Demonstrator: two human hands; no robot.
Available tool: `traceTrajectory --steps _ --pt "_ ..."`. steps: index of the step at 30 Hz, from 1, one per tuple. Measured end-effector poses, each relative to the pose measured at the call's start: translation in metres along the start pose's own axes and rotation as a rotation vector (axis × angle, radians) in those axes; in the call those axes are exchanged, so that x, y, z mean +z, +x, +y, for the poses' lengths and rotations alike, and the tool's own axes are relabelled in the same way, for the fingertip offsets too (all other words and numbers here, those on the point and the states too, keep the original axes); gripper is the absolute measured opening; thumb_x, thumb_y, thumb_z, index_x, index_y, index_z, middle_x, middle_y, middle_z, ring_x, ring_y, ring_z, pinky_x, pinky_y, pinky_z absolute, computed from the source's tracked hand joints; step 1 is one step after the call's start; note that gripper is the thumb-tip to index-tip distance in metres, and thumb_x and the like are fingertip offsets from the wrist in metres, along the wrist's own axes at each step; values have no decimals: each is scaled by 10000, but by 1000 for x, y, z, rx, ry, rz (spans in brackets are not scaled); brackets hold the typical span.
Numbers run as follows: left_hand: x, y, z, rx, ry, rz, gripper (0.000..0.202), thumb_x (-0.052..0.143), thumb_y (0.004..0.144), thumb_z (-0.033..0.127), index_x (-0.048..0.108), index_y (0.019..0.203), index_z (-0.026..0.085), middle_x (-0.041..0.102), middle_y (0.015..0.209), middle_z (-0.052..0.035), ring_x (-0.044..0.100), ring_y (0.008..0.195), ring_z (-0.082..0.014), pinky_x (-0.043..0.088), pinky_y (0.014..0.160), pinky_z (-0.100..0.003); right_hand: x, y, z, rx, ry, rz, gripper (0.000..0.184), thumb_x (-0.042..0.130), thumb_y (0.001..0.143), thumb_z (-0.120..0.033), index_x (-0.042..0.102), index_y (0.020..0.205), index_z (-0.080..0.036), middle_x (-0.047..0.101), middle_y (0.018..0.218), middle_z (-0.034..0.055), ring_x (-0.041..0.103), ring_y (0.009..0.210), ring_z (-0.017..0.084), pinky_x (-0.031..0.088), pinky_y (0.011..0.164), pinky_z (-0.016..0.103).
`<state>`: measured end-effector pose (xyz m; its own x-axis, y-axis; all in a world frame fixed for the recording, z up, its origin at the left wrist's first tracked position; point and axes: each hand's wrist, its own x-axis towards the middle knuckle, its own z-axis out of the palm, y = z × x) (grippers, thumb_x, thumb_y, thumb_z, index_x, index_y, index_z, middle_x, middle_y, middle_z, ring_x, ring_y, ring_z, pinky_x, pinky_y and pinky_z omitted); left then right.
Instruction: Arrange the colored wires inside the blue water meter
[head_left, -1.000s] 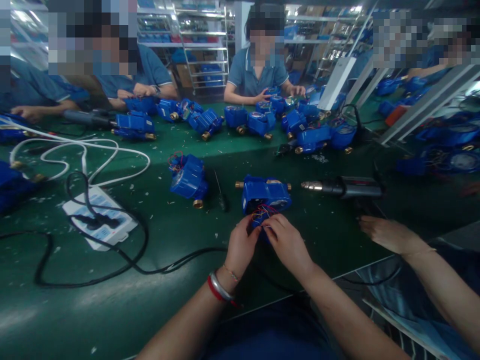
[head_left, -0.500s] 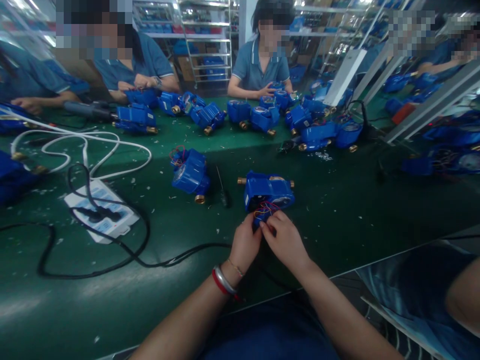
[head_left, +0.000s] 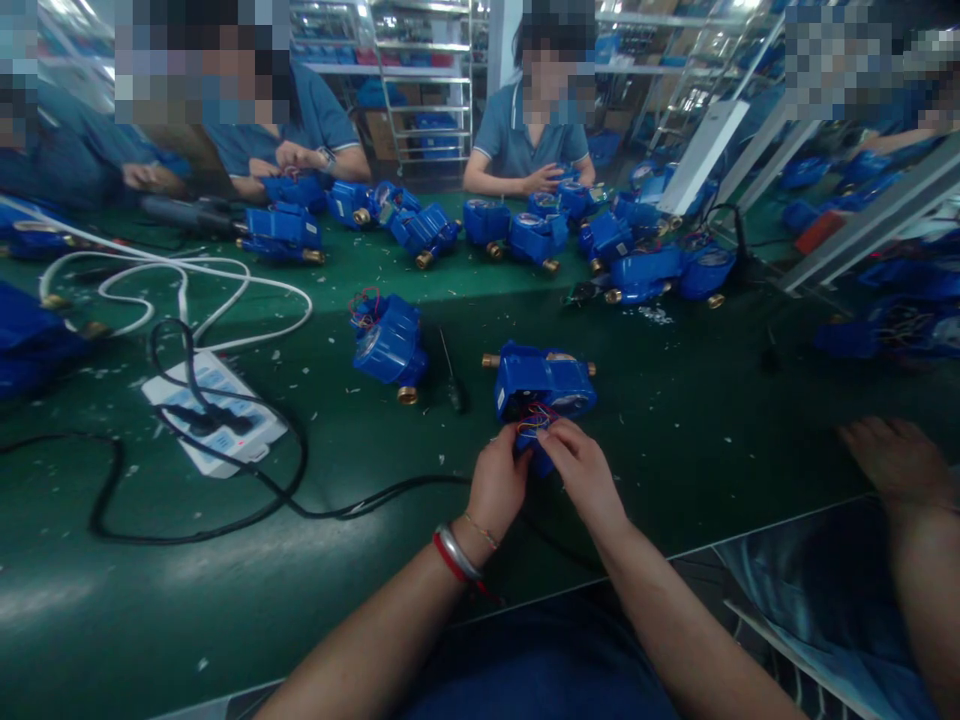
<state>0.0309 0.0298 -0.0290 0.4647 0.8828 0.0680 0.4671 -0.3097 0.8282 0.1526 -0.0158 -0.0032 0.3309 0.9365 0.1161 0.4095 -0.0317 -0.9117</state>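
Note:
A blue water meter [head_left: 541, 380] with brass pipe ends lies on the bench just beyond my hands. Thin coloured wires [head_left: 534, 420] run from its open near side to a small blue cover [head_left: 541, 462]. My left hand [head_left: 499, 480] is closed on the left side of that cover. My right hand [head_left: 589, 472] has its thumb and fingertips pinched at the wires over the cover; the exact contact is partly hidden. Left of the meter lie a screwdriver [head_left: 454, 390] and a second blue meter [head_left: 390, 342] with loose wires on top.
A white power strip [head_left: 217, 412] with black plugs and looping cables lies at left. Several meters [head_left: 424, 232] line the far side before seated co-workers. A metal post [head_left: 705, 155] slants at right. A co-worker's hand [head_left: 900, 462] rests near the right bench edge.
My right fingers have shifted from the cover's edge up to the wires, and more of the cover shows. A co-worker's hand has appeared on the bench at right. The view has shifted slightly.

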Motion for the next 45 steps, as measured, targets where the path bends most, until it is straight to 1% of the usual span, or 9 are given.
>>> traceTrajectory --steps 7,15,19,22,26,32,35,40,45 --pt "-2 1 -1 95 61 32 278 464 842 114 506 1107 188 627 1036 -86 583 933 -209 441 828 -343 -11 -1 -20 -100 -97 -32 223 471 904 -272 640 780 -197 556 842 17 546 823 149 400 725 270" --pt "-7 3 1 30 -54 24 233 462 881 308 561 1054 186 644 928 -57 587 818 -178 420 708 -271 -13 -3 -23 -249 -215 -132 230 464 901 -223 629 1061 -243 545 1039 54 542 960 172 454 805 305" --pt "-9 7 -1 -24 -78 66 352 351 919 403 607 843 173 600 708 -10 527 628 -129 339 573 -230 -17 -4 -17 -237 -250 -103 249 442 905 -214 612 1085 -249 560 1087 54 553 983 187 472 817 332" --pt "-10 10 -4 -62 -66 88 428 308 926 422 566 705 162 515 587 16 452 532 -108 273 517 -231 -18 -5 -12 -234 -291 -101 270 446 889 -177 594 1104 -246 555 1116 55 557 988 194 479 831 349" --pt "-9 10 -6 -65 -84 93 419 310 925 422 567 719 164 522 602 19 461 544 -107 273 526 -231 -14 -6 -8 -253 -437 -105 255 461 851 -123 584 1051 -221 529 1107 67 557 946 198 488 796 349" --pt "-10 11 -5 -62 -85 92 409 310 926 417 560 723 166 540 626 12 474 563 -112 291 538 -234 -10 -5 -4 -233 -582 -99 115 514 833 -155 585 915 -193 495 1026 70 541 863 190 482 740 335" --pt "-10 10 -3 -44 -82 68 380 317 927 398 580 777 168 576 673 -1 510 599 -123 327 557 -235 -11 -3 -5 -206 -509 -95 69 504 850 -180 573 849 -189 495 1005 57 534 790 158 471 695 310" --pt "-7 6 2 8 -50 16 236 466 872 310 549 1057 189 640 912 -54 594 833 -180 430 732 -278 -13 1 -5 -146 -320 -96 114 476 857 -178 547 767 -182 514 977 54 537 817 158 460 721 306" --pt "-6 4 3 46 39 -9 204 469 870 277 542 1031 176 638 920 -77 601 856 -207 446 755 -312 -11 5 -1 -98 -241 -74 145 477 837 -178 564 722 -182 521 952 51 536 888 178 437 783 330"
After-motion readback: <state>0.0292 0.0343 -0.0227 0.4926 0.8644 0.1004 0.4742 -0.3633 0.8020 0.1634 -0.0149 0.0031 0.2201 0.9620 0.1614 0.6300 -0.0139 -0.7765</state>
